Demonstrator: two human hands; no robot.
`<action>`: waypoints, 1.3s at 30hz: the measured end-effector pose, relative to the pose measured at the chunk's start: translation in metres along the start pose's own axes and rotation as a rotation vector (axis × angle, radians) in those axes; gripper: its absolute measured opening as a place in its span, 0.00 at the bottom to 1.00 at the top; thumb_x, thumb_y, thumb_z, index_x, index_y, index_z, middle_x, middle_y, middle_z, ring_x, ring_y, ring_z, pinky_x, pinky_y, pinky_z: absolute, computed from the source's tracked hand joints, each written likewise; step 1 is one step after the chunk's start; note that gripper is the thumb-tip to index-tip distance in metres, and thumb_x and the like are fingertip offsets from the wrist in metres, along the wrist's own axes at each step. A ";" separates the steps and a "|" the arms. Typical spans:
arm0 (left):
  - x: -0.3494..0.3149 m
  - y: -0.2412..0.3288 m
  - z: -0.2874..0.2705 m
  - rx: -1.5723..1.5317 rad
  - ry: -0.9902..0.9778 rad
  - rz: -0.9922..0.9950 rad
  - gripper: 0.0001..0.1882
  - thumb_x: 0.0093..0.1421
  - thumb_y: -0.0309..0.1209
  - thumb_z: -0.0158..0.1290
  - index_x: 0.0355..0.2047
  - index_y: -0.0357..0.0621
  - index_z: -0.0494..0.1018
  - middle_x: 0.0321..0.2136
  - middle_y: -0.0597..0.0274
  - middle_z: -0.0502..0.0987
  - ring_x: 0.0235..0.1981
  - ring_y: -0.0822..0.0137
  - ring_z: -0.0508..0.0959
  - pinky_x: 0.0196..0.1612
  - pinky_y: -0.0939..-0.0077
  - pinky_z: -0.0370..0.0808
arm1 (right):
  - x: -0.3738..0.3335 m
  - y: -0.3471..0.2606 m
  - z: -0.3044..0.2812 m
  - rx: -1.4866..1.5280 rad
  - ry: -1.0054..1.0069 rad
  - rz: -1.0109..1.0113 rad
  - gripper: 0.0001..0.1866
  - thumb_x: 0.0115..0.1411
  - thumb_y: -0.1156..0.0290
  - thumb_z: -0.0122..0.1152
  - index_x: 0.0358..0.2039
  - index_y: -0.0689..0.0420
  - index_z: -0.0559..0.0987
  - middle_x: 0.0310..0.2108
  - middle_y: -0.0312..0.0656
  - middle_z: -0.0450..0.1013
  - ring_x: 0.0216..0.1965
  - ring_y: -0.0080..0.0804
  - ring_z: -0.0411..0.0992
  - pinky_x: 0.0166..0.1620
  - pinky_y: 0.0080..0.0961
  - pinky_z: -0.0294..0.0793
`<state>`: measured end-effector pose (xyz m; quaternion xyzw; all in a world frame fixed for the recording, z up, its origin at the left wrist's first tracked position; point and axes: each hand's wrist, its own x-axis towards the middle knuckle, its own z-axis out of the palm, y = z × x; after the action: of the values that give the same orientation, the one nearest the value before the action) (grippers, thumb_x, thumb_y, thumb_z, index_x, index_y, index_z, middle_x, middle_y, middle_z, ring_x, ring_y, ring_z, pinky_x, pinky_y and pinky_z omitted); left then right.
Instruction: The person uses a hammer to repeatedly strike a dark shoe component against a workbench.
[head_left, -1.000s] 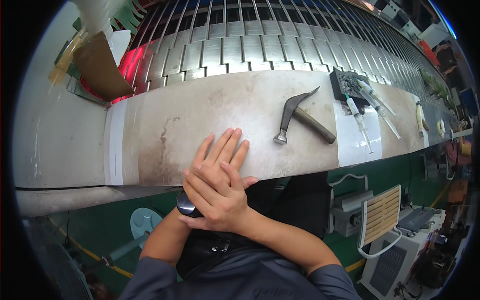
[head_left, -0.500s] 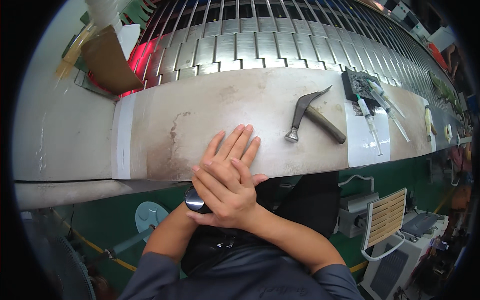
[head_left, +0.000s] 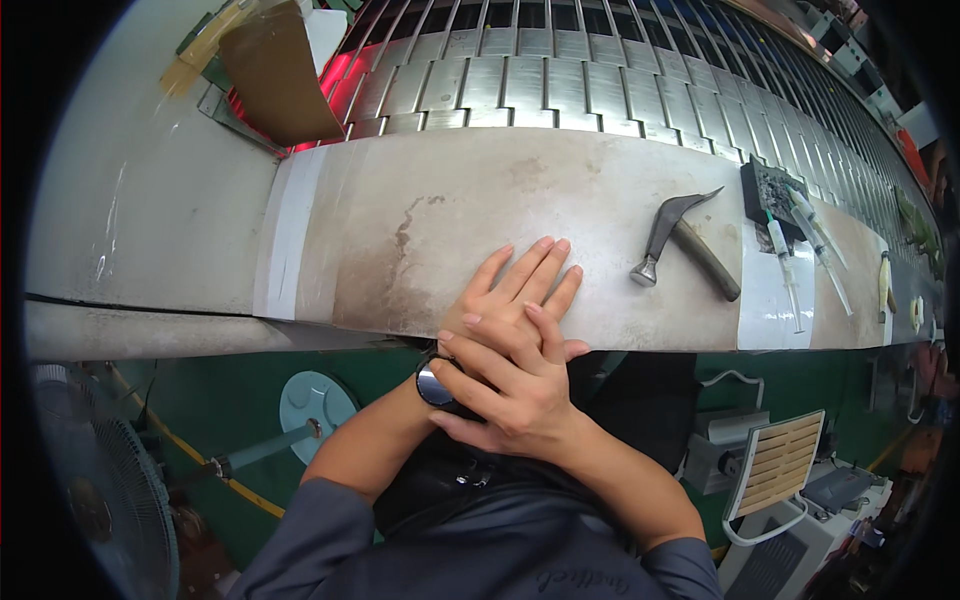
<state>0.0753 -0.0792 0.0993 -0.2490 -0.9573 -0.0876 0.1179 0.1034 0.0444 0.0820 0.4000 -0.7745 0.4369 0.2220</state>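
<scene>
My left hand (head_left: 518, 285) lies palm down on the worktop, fingers stretched out and slightly apart. Across its back rests my right hand (head_left: 518, 385), fingers spread and thumb by the wrist; it holds no object and hides part of the left hand. A dark round watch (head_left: 435, 385) sits on my left wrist. To the right of the hands, untouched, lies a hammer (head_left: 690, 245) with a metal head and a wooden handle. Beyond it several syringes (head_left: 785, 270) lean with their tips on a dark block (head_left: 765, 190).
A pale, stained worktop (head_left: 400, 180) runs along metal conveyor slats (head_left: 560, 85). A brown cardboard flap (head_left: 275, 75) stands at the far left. Below the edge are a light-blue round stool (head_left: 315, 405), a fan (head_left: 100, 490) and a slatted wooden chair back (head_left: 780, 465).
The whole view has shifted, so worktop, hammer and syringes appear farther right, and more of the fan shows. My hands keep their place on the worktop, right over left.
</scene>
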 end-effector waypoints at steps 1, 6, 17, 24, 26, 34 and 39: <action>0.001 0.001 -0.003 -0.017 -0.004 -0.011 0.43 0.72 0.65 0.54 0.73 0.44 0.74 0.77 0.45 0.68 0.80 0.48 0.66 0.78 0.45 0.63 | 0.000 0.001 -0.001 0.018 -0.005 -0.008 0.24 0.56 0.46 0.77 0.48 0.44 0.90 0.58 0.35 0.84 0.63 0.38 0.78 0.76 0.60 0.57; -0.007 -0.011 0.004 -0.037 0.067 0.010 0.42 0.70 0.64 0.57 0.69 0.41 0.77 0.75 0.42 0.70 0.78 0.47 0.68 0.76 0.41 0.66 | 0.000 -0.001 0.013 0.069 0.015 -0.004 0.20 0.55 0.50 0.80 0.44 0.45 0.90 0.57 0.35 0.84 0.62 0.37 0.79 0.77 0.59 0.56; -0.010 -0.015 0.010 -0.073 0.074 0.000 0.41 0.69 0.63 0.58 0.70 0.45 0.77 0.76 0.45 0.70 0.79 0.49 0.68 0.75 0.43 0.67 | 0.001 -0.002 0.010 0.062 -0.047 0.000 0.14 0.58 0.51 0.79 0.36 0.45 0.88 0.53 0.35 0.86 0.59 0.38 0.81 0.78 0.59 0.53; -0.010 -0.014 0.003 -0.098 0.048 -0.023 0.41 0.70 0.62 0.58 0.70 0.44 0.77 0.77 0.45 0.69 0.80 0.50 0.66 0.77 0.43 0.65 | 0.003 -0.004 0.009 0.047 -0.076 0.010 0.14 0.59 0.51 0.79 0.36 0.46 0.87 0.52 0.36 0.86 0.59 0.38 0.81 0.78 0.59 0.53; -0.012 -0.015 0.003 -0.101 0.030 -0.020 0.40 0.70 0.62 0.58 0.70 0.44 0.76 0.77 0.45 0.68 0.80 0.51 0.65 0.78 0.43 0.64 | 0.004 -0.006 0.011 0.023 -0.070 0.019 0.14 0.58 0.52 0.80 0.36 0.46 0.87 0.52 0.37 0.86 0.60 0.38 0.80 0.78 0.59 0.53; -0.017 -0.017 0.003 -0.152 0.026 -0.036 0.41 0.71 0.61 0.58 0.72 0.43 0.75 0.78 0.45 0.67 0.81 0.51 0.63 0.80 0.44 0.60 | 0.010 -0.012 0.013 0.012 -0.105 0.026 0.16 0.53 0.53 0.81 0.38 0.45 0.88 0.52 0.35 0.85 0.59 0.37 0.80 0.78 0.59 0.53; -0.019 -0.020 0.001 -0.154 -0.003 -0.038 0.41 0.71 0.61 0.58 0.73 0.43 0.74 0.78 0.45 0.66 0.81 0.50 0.62 0.80 0.45 0.59 | 0.014 -0.015 0.015 0.010 -0.107 0.024 0.17 0.50 0.53 0.80 0.38 0.44 0.88 0.52 0.35 0.85 0.59 0.37 0.80 0.77 0.60 0.54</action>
<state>0.0811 -0.1049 0.0914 -0.2393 -0.9524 -0.1630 0.0953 0.1075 0.0207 0.0916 0.4147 -0.7876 0.4215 0.1730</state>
